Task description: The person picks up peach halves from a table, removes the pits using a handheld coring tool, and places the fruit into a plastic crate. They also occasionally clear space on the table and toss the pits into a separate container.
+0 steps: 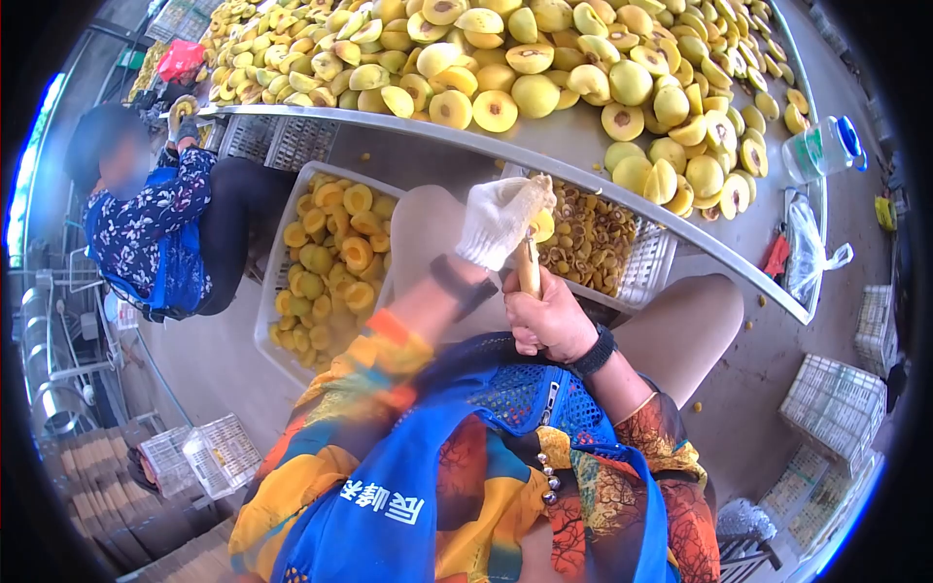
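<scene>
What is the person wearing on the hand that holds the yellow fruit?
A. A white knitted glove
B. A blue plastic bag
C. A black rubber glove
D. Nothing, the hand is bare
A. The left hand wears a white knitted glove as it grips the fruit half, while the right hand is bare and grips a wooden tool handle.

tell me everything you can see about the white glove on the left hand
The white glove looks like knitted cotton, lightly soiled, covering the whole left hand to the wrist, above a dark wristband. Its fingers curl around a yellow fruit half, held over the crate of pits. The bare right hand sits just below, gripping a wooden-handled tool.
</scene>
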Available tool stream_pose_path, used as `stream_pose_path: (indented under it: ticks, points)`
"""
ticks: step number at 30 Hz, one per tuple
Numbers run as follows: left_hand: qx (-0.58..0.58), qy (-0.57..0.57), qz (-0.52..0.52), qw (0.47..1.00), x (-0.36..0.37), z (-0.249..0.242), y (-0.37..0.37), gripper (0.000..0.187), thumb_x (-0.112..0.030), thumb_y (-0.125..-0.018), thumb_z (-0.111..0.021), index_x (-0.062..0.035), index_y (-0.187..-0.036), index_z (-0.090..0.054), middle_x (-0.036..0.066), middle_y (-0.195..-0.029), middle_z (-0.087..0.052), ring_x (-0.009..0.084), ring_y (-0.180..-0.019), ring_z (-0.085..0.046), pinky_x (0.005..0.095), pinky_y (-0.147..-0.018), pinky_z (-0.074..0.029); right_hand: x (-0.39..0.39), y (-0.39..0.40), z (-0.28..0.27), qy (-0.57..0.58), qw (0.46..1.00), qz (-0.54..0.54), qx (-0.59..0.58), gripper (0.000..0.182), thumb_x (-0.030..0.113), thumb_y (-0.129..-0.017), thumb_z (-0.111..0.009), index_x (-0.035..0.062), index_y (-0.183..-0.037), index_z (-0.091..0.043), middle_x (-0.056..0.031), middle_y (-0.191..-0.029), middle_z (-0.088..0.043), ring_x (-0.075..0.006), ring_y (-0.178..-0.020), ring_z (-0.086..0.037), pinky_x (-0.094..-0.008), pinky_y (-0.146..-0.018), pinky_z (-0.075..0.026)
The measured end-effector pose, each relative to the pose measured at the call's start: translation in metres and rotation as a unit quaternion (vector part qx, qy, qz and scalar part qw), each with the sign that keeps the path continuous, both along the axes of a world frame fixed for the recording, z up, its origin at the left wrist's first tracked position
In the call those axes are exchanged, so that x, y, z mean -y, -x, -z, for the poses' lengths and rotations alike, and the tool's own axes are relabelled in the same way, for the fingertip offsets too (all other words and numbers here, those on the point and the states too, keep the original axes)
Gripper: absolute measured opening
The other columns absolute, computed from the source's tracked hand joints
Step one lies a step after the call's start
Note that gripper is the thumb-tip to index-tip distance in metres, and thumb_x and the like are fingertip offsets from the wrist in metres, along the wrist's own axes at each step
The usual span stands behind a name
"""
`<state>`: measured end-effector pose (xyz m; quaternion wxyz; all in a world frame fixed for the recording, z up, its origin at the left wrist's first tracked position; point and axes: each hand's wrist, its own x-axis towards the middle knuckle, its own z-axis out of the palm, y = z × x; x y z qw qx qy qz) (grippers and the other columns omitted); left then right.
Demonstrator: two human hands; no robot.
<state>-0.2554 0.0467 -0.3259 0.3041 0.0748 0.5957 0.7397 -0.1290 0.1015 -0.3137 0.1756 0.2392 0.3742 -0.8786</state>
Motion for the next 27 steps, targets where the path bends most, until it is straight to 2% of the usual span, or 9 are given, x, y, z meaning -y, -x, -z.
stream_pose_path:
  ticks: [2,8,11,15,18,21,25,26,27]
  points:
    - [-0.041,0.025,0.024,0.999,0.001,0.009,0.005,0.024,-0.021,-0.083,-0.063,0.0019,-0.078,-0.064,0.006,-0.063,-0.061,0.0082,-0.049,-0.052,0.0218,-0.044,-0.040,0.000,-0.001,0.003,0.050,0.999,-0.004,0.001,0.015,0.002,-0.081,-0.048,0.0073,-0.093,-0.041,-0.0017,-0.061,-0.040,-0.0058,-0.038,-0.032,-0.0227,-0.033,-0.029]
    - [-0.004,0.060,0.099,0.993,0.007,0.001,0.011,0.025,-0.023,-0.084,-0.060,0.0012,-0.076,-0.064,0.006,-0.060,-0.060,0.0103,-0.048,-0.053,0.0227,-0.043,-0.042,0.005,0.002,0.003,0.012,0.999,-0.009,0.035,0.014,0.002,-0.080,-0.047,0.0069,-0.092,-0.041,-0.0019,-0.060,-0.040,-0.0060,-0.038,-0.032,-0.0227,-0.033,-0.029]
    - [-0.008,0.012,0.036,0.999,0.008,0.005,0.007,0.027,-0.024,-0.084,-0.060,0.0011,-0.076,-0.063,0.007,-0.061,-0.060,0.0111,-0.048,-0.054,0.0235,-0.044,-0.043,0.006,0.008,0.004,-0.133,0.990,-0.046,0.009,0.014,0.003,-0.080,-0.047,0.0066,-0.092,-0.040,-0.0019,-0.059,-0.039,-0.0061,-0.037,-0.032,-0.0225,-0.033,-0.029]
    - [0.049,-0.014,-0.013,0.999,0.004,-0.003,0.011,0.030,-0.029,-0.084,-0.060,0.0003,-0.075,-0.062,0.007,-0.064,-0.060,0.0105,-0.050,-0.054,0.0230,-0.044,-0.042,-0.004,0.015,-0.011,-0.057,0.997,-0.056,0.006,0.013,0.001,-0.081,-0.046,0.0075,-0.091,-0.041,-0.0005,-0.057,-0.038,-0.0060,-0.036,-0.030,-0.0223,-0.032,-0.028]
    - [0.172,-0.040,0.044,0.983,0.003,-0.016,0.017,0.034,-0.035,-0.083,-0.060,-0.0012,-0.075,-0.061,0.006,-0.065,-0.060,0.0097,-0.052,-0.054,0.0227,-0.044,-0.041,-0.013,0.021,-0.014,0.045,0.997,-0.066,-0.002,0.013,0.000,-0.084,-0.044,0.0090,-0.094,-0.042,0.0009,-0.056,-0.036,-0.0057,-0.035,-0.028,-0.0225,-0.031,-0.025]
    - [0.078,0.014,0.036,0.996,-0.001,-0.016,0.023,0.036,-0.038,-0.082,-0.060,-0.0024,-0.075,-0.061,0.006,-0.065,-0.060,0.0115,-0.052,-0.054,0.0230,-0.046,-0.042,-0.021,0.024,-0.011,0.131,0.988,-0.078,-0.014,0.013,0.002,-0.085,-0.045,0.0092,-0.095,-0.042,0.0007,-0.056,-0.035,-0.0059,-0.034,-0.028,-0.0223,-0.031,-0.025]
    - [0.030,0.025,-0.226,0.973,0.003,-0.028,0.038,0.037,-0.040,-0.084,-0.057,-0.0045,-0.074,-0.060,0.004,-0.065,-0.059,0.0150,-0.051,-0.053,0.0238,-0.045,-0.041,-0.019,0.022,0.003,0.236,0.961,-0.061,-0.127,0.013,0.005,-0.086,-0.046,0.0088,-0.097,-0.043,-0.0004,-0.055,-0.035,-0.0066,-0.034,-0.027,-0.0222,-0.031,-0.025]
    - [0.174,-0.039,-0.286,0.941,0.014,-0.031,0.050,0.036,-0.040,-0.085,-0.055,-0.0058,-0.074,-0.060,0.004,-0.067,-0.059,0.0153,-0.052,-0.055,0.0254,-0.047,-0.044,-0.024,0.021,0.005,0.207,0.968,-0.048,-0.137,0.013,0.005,-0.086,-0.047,0.0086,-0.098,-0.044,-0.0004,-0.055,-0.035,-0.0071,-0.034,-0.028,-0.0227,-0.031,-0.026]
    - [0.095,-0.111,-0.137,0.980,0.054,-0.010,0.068,0.033,-0.038,-0.086,-0.055,-0.0066,-0.077,-0.060,0.004,-0.069,-0.059,0.0160,-0.055,-0.057,0.0273,-0.049,-0.048,-0.029,0.020,0.006,0.177,0.973,-0.035,-0.145,0.014,0.006,-0.086,-0.047,0.0084,-0.100,-0.044,-0.0004,-0.055,-0.035,-0.0076,-0.033,-0.029,-0.0233,-0.031,-0.027]
